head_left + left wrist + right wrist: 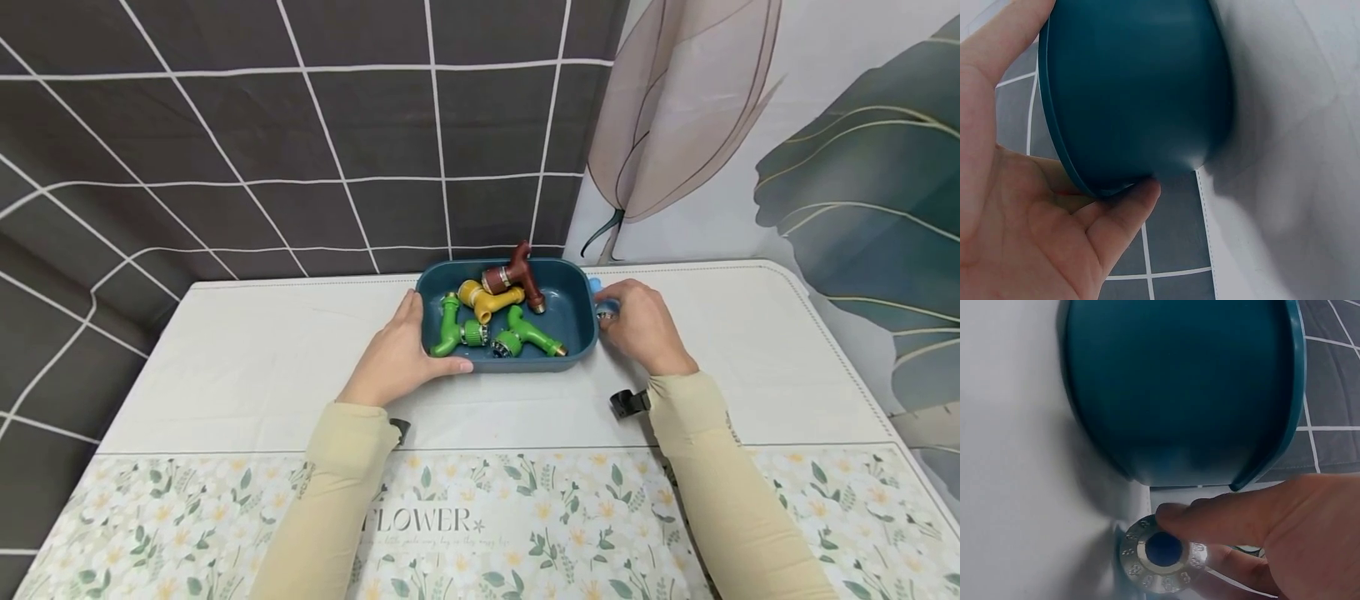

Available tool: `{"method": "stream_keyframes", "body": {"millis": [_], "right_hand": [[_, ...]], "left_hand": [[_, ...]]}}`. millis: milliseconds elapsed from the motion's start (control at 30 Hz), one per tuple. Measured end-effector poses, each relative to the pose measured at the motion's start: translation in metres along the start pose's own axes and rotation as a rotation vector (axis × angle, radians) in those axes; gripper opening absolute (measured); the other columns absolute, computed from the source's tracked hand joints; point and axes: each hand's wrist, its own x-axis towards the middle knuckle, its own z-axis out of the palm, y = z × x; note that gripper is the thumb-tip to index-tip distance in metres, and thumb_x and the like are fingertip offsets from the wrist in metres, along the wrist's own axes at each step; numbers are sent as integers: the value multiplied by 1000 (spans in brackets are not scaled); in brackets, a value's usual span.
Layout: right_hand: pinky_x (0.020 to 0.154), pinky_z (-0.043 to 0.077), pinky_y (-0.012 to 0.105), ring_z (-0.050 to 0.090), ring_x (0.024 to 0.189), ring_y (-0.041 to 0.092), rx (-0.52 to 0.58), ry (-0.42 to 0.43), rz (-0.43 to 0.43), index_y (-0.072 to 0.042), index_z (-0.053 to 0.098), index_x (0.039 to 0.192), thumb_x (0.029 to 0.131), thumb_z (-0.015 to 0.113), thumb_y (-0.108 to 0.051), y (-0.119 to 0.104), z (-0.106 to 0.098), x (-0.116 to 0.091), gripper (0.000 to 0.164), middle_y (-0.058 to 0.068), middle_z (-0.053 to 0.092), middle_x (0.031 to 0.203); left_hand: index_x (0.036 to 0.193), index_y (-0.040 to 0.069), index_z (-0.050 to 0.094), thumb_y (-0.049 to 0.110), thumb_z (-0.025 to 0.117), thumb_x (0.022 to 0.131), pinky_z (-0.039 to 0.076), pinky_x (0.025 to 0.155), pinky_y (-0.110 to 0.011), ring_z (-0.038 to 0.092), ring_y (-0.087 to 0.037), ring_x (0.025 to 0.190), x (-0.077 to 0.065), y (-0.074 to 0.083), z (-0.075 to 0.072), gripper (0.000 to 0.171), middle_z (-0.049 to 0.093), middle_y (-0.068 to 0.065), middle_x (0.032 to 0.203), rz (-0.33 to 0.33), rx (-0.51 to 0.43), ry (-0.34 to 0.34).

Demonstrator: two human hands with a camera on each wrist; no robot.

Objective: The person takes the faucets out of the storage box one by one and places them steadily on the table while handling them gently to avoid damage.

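Note:
A dark teal plastic tub (567, 307) stands at the table's far edge. Inside lie a brown tap (519, 273), a yellow tap (491, 297) and two green taps, one at the left (448, 329) and one in front (525, 332). My left hand (396, 350) grips the tub's left end, thumb along the front rim and fingers at the back. Just outside the right end, my right hand (643, 323) pinches a blue tap (606, 308). The right wrist view shows its round silver handle with a dark blue centre (1164, 549), close over the table.
The white table (270, 358) has a flowered mat (480, 508) along its front. Behind the tub hangs a dark grid-patterned cloth (375, 125), with a leaf-patterned one (690, 117) to its right. A black wrist mount (628, 403) sticks out by my right sleeve.

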Motion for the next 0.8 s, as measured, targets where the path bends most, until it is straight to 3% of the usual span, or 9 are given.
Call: {"method": "stream_keyframes", "body": {"millis": [200,433,800], "right_hand": [[105,42,58,55,122,44,20,29,-17,10,71,112,85,64,8,-2,-2,0,28,28,61,127],[101,44,58,54,122,45,36,85,8,7,62,130,91,67,-1,-4,-2,0,40,30,58,131],[104,41,58,52,125,45,71,157,3,8,56,135,93,62,-1,-6,-6,-1,43,30,57,133]], "left_hand": [[157,-8,13,64,81,74,30,116,-52,23,-38,149,-1,0,-1,129,8,-21,167,1,-6,-1],[157,-8,13,65,81,73,30,116,-52,23,-39,149,-1,0,-1,130,8,-21,166,1,-10,-5],[157,-9,13,64,80,74,29,117,-52,22,-39,149,1,1,0,129,9,-22,166,10,-5,-5]]}}
